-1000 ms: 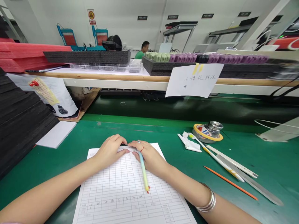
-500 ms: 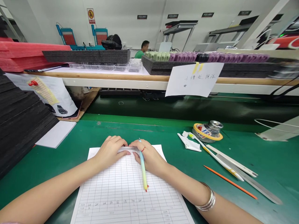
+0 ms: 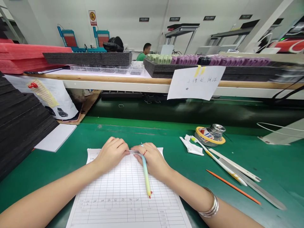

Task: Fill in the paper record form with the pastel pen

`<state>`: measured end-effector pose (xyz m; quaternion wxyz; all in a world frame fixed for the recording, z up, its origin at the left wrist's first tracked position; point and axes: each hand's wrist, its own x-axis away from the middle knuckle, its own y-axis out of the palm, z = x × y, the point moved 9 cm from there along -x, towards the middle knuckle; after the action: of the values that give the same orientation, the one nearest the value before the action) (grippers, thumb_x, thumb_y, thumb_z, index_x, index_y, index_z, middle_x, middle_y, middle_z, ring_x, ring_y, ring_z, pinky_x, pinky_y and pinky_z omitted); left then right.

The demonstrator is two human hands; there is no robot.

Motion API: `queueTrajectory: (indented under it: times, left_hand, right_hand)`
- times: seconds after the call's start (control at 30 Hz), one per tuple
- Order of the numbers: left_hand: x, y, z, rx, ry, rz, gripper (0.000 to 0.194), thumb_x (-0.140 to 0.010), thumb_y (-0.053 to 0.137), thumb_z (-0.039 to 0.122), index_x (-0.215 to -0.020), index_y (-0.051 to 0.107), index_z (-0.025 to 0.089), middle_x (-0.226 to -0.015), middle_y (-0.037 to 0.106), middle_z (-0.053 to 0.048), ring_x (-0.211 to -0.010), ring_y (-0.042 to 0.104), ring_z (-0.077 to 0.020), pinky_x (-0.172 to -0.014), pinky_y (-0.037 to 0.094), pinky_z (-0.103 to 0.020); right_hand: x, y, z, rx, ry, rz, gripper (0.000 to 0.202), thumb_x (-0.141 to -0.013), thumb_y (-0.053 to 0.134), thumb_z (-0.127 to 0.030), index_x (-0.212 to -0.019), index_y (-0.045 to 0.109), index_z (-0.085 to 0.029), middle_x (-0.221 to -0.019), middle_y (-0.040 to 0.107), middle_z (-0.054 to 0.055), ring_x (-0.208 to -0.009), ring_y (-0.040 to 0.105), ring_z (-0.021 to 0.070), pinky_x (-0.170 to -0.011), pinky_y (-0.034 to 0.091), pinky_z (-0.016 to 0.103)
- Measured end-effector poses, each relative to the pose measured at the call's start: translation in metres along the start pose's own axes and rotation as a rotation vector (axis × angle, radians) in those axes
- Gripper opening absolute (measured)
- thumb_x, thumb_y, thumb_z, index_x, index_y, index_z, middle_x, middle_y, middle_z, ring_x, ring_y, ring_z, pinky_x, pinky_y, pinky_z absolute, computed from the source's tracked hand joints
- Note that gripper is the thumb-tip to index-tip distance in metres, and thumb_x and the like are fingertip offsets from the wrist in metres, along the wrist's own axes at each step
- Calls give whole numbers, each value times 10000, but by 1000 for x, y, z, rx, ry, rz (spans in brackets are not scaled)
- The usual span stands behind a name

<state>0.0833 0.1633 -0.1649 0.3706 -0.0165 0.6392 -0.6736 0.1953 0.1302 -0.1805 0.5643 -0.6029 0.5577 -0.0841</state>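
A printed form (image 3: 109, 185) with a grid and a handwritten row of numbers lies on the green table in front of me. My left hand (image 3: 113, 154) is closed over the form's top edge, its thumb mostly tucked out of sight. Right beside it, my right hand (image 3: 150, 158) pinches the same edge, which looks slightly raised between the fingertips. A blue-to-yellow pen (image 3: 146, 177) with a red end is held in my right hand, slanting down over the grid.
Right of the form lie a crumpled white wipe (image 3: 193, 147), a glass bottle with a yellow tape roll (image 3: 210, 134), a toothbrush-like stick (image 3: 220, 163), a metal blade (image 3: 263, 191) and an orange stick (image 3: 234, 186). Black foam sheets (image 3: 21, 126) and white paper (image 3: 55, 137) sit left.
My left thumb has drawn in toward the form's top edge. The form has shifted a little to the left under my hands. The pen stays in my right hand.
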Motion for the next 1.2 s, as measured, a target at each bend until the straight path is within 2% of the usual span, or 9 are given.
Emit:
queueTrajectory:
  times: [0.2, 0.4, 0.47, 0.57, 0.67, 0.73, 0.8, 0.97, 1.2]
  left_hand:
    - [4, 5, -7, -27, -28, -84, 136, -997, 517, 276, -963, 620, 194, -934, 670, -25, -783, 616, -189, -698, 463, -341]
    - [6, 6, -10, -81, -17, -97, 245, -1010, 447, 191, -965, 687, 201, -874, 679, -38, -779, 642, -206, -655, 492, -331]
    - [7, 7, -10, -80, -3, -86, 255, -1004, 447, 166, -1050, 694, 203, -934, 689, -57, -801, 646, -221, -652, 505, -342]
    - [11, 11, -14, -36, 1, -81, 300, -993, 450, 120, -1184, 663, 210, -1044, 700, -72, -889, 655, -233, -706, 543, -357]
    - [14, 15, -20, 38, -18, -81, 334, -982, 447, 81, -1213, 651, 208, -1055, 708, -59, -949, 646, -222, -801, 560, -360]
    - [13, 16, -23, 88, -38, -91, 339, -982, 430, 70, -1195, 661, 198, -1047, 707, -58, -964, 633, -215, -846, 556, -362]
    - [11, 17, -24, 132, -65, -113, 323, -991, 427, 99, -1185, 669, 191, -1054, 692, -66, -980, 617, -217, -872, 549, -370]
    - [6, 16, -23, 218, -153, -201, 317, -1031, 433, 308, -1195, 683, 202, -1056, 640, -70, -1010, 594, -225, -908, 532, -384]
    - [5, 15, -29, 274, -265, -284, 271, -1005, 495, 321, -1122, 728, 249, -968, 648, -47, -950, 623, -223, -869, 523, -366]
  right_hand:
    - [1, -5, 2, 25, 0, 56, 185, -931, 510, -73, -981, 619, -213, -767, 644, 15, -733, 581, 186, -774, 465, 347]
    - [2, -11, 2, 71, -34, 75, 255, -867, 476, 23, -907, 596, -199, -731, 630, 8, -721, 559, 183, -750, 462, 347]
    - [1, -12, 2, 83, -40, 76, 241, -885, 468, 0, -888, 598, -202, -774, 654, 24, -740, 584, 187, -743, 481, 350]
    - [1, -11, 2, 59, -30, 77, 138, -959, 501, -124, -912, 604, -203, -902, 707, 56, -814, 645, 205, -764, 528, 370]
    - [1, -8, 6, -15, 14, 58, 108, -999, 516, -229, -940, 602, -203, -994, 733, 57, -852, 682, 207, -757, 564, 357]
    - [2, -7, 10, -63, 48, 56, 131, -1006, 505, -226, -918, 600, -206, -1013, 741, 43, -862, 695, 194, -753, 576, 333]
    - [2, -7, 12, -79, 71, 61, 142, -1002, 509, -206, -894, 600, -207, -994, 744, 34, -867, 699, 190, -756, 577, 326]
    - [1, -6, 16, -61, 83, 64, 92, -959, 591, -184, -873, 616, -205, -935, 742, 22, -802, 682, 200, -748, 556, 353]
    - [2, -5, 10, -37, 39, 66, 73, -953, 613, -189, -892, 648, -209, -955, 754, 11, -794, 676, 182, -771, 530, 337]
